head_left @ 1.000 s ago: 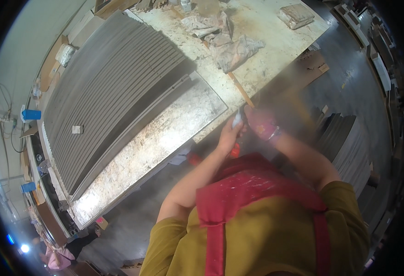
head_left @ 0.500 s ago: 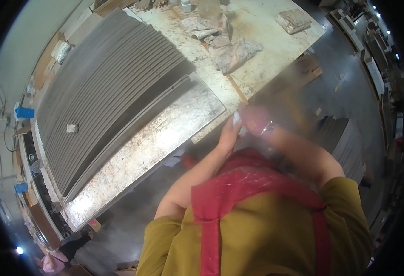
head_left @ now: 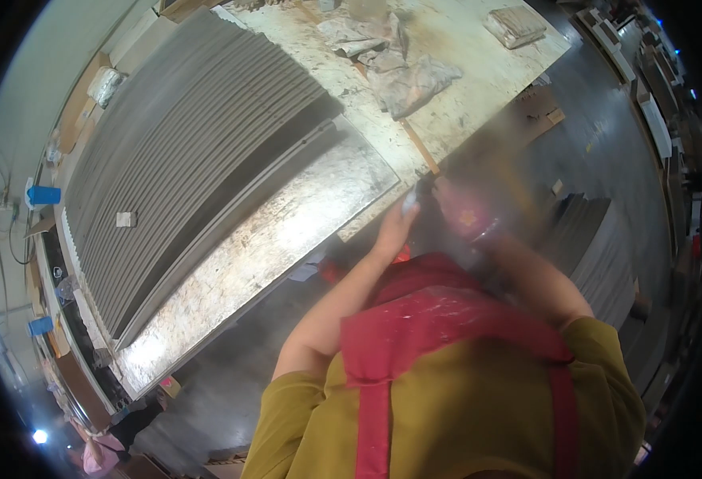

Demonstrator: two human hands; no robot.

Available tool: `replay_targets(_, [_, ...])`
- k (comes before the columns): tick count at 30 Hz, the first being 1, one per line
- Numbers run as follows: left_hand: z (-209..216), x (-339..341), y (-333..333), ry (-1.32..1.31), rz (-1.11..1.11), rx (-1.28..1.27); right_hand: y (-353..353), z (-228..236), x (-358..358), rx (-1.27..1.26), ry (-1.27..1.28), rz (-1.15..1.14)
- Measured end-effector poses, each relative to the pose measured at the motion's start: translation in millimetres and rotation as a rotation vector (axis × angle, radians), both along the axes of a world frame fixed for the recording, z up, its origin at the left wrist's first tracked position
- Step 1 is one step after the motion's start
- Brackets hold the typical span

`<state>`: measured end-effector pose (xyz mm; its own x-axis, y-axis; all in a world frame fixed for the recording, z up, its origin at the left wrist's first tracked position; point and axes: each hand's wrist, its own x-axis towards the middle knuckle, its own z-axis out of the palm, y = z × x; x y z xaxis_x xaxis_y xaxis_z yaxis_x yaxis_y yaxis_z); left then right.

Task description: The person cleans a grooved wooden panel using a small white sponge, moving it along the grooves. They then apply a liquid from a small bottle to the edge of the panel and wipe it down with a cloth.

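Observation:
My left hand point(head_left: 396, 230) is raised near the table's front corner, its fingers drawn together. A small white piece point(head_left: 409, 201) shows at its fingertips; whether it is held or wrapped round them I cannot tell. Just to its right is my right hand point(head_left: 461, 209), a short gap away. A hazy smear blurs its fingers; a pinkish area with a yellow mark covers its back, and something shiny circles the wrist. Beyond both hands, a thin wooden strip point(head_left: 420, 148) lies on the pale, stained table point(head_left: 479, 96), its end at the edge.
A large stack of grey ridged panels point(head_left: 199, 152) fills the left, with a small white block point(head_left: 126, 219) on top. Crumpled rags point(head_left: 415, 84) and a folded cloth bundle point(head_left: 515, 26) lie on the table. More grey panels point(head_left: 590, 247) stand at right. A person in pink point(head_left: 102, 453) is at lower left.
My hands, close together before, have moved apart: the right has shifted right, the left slightly left and down. The white piece remains at my left fingertips. The view has shifted slightly.

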<state>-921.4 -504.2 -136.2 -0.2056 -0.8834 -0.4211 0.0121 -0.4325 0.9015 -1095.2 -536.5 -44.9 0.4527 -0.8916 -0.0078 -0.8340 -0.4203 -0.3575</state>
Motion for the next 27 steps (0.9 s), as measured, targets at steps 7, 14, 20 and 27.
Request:
replay_targets(7, [-10, 4, -4, -0.077, 0.05, -0.06, 3, -7, 8, 0.002, -0.073, -0.072])
replay_targets(14, [-29, -2, -4, -0.022, 0.064, -0.064, -6, -28, 8, -0.011, 0.005, -0.05])
replay_targets(20, [-24, -4, -5, 0.044, 0.062, 0.035, -8, -35, 1, 0.003, -0.066, -0.007])
replay_targets(27, [-12, -7, -4, 0.188, 0.15, 0.148, -10, -26, 4, -0.039, -0.039, 0.038])
